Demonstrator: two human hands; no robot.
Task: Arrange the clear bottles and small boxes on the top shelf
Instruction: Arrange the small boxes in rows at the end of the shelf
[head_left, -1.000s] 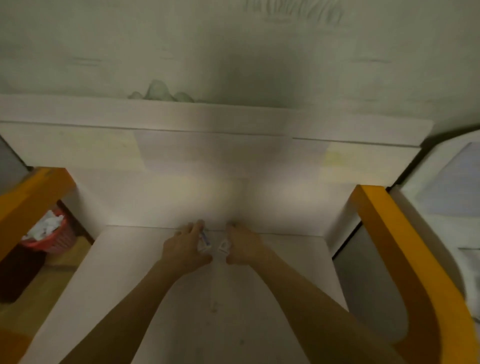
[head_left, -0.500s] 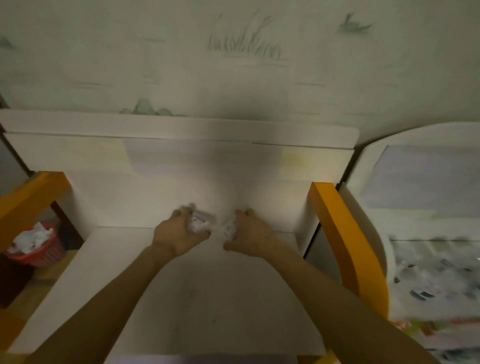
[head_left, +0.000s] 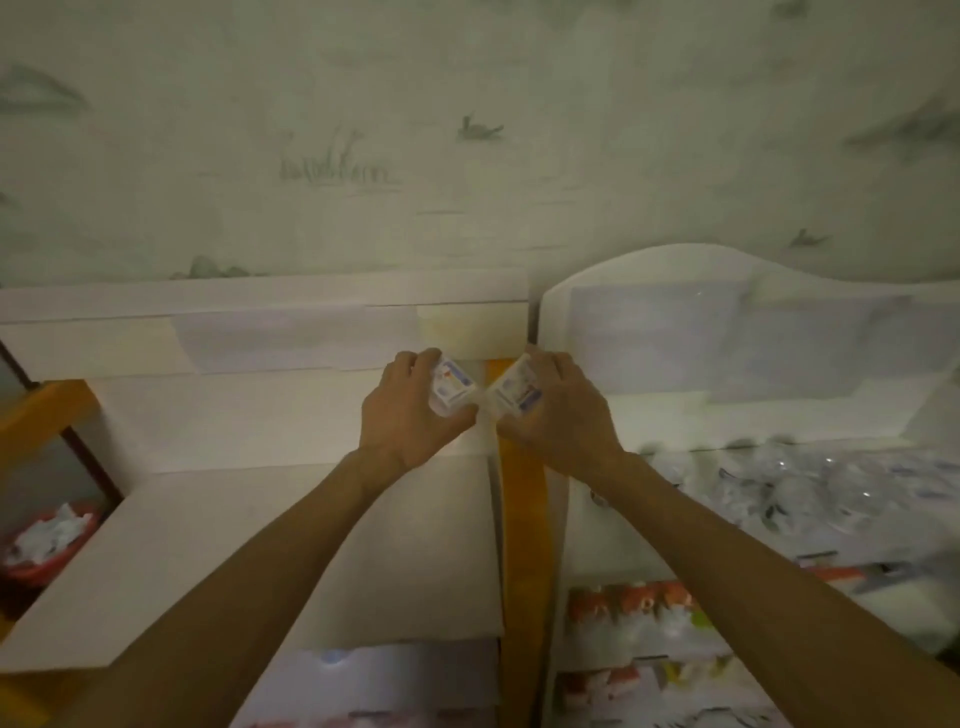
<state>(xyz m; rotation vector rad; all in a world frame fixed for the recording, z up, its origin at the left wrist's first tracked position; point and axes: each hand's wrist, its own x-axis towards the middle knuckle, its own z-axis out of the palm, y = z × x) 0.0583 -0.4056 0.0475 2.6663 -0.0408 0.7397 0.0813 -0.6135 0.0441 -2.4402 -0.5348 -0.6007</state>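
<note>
**Carrying two small boxes toward the right shelf**

Left hand (head_left: 410, 410) is holding one small box (head_left: 451, 385); right hand (head_left: 553, 410) is holding a second box (head_left: 514, 391). Each grip is closing around its box, fingers on the far side, thumb on the near. The boxes are almost meeting, raised over the orange post (head_left: 524, 519) between the white worktop (head_left: 311, 561) and the top shelf (head_left: 779, 415). Clear bottles (head_left: 789, 488) are crowding that shelf. Judgement: set the boxes on a bare patch one at a time, keeping faces level and wrists clear of the bottles.
</note>
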